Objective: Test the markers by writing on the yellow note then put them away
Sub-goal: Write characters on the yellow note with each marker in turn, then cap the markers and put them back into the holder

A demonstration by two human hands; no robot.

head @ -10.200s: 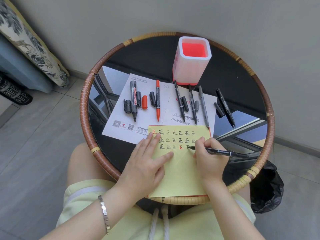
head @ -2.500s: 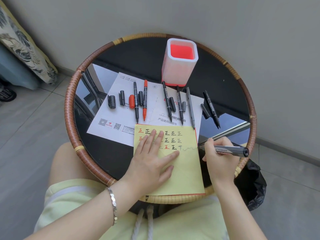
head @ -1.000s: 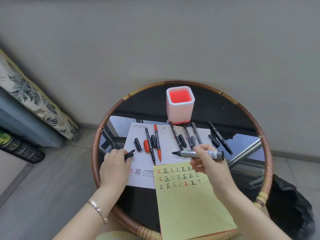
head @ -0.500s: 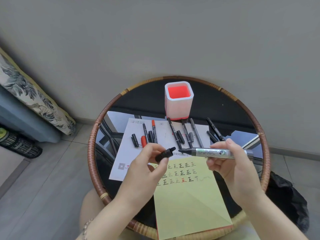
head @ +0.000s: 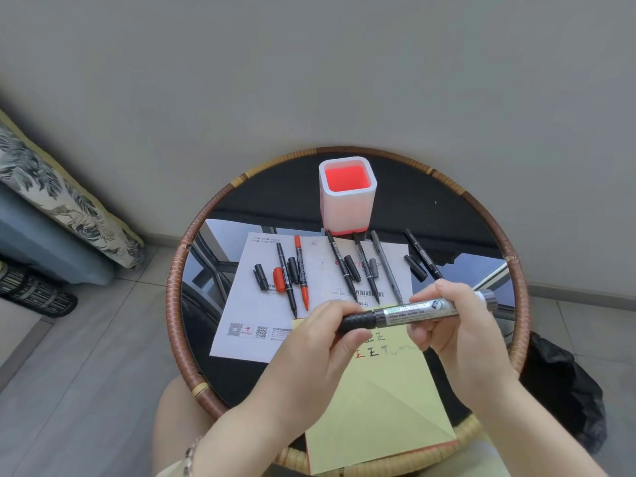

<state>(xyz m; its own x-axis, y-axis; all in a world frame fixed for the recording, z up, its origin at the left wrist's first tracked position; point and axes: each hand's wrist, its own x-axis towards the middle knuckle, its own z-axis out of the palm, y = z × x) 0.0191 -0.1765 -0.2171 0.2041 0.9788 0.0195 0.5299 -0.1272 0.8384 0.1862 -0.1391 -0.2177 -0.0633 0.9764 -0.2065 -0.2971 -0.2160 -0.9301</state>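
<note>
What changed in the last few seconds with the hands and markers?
The left hand left the yellow paper note, picked the black ribbed cap off the white printed sheet and brought it onto the thick grey marker, which the right hand lifted from the note. Thin pens and the red-lined pen holder stayed put.

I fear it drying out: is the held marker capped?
Capped: the black cap covers the tip of the marker; left hand grips it, right hand the barrel.

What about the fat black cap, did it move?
Yes. The cap left the left side of the white paper and went right; now it sits on the thick marker, pinched by the left hand above the yellow note.
</note>
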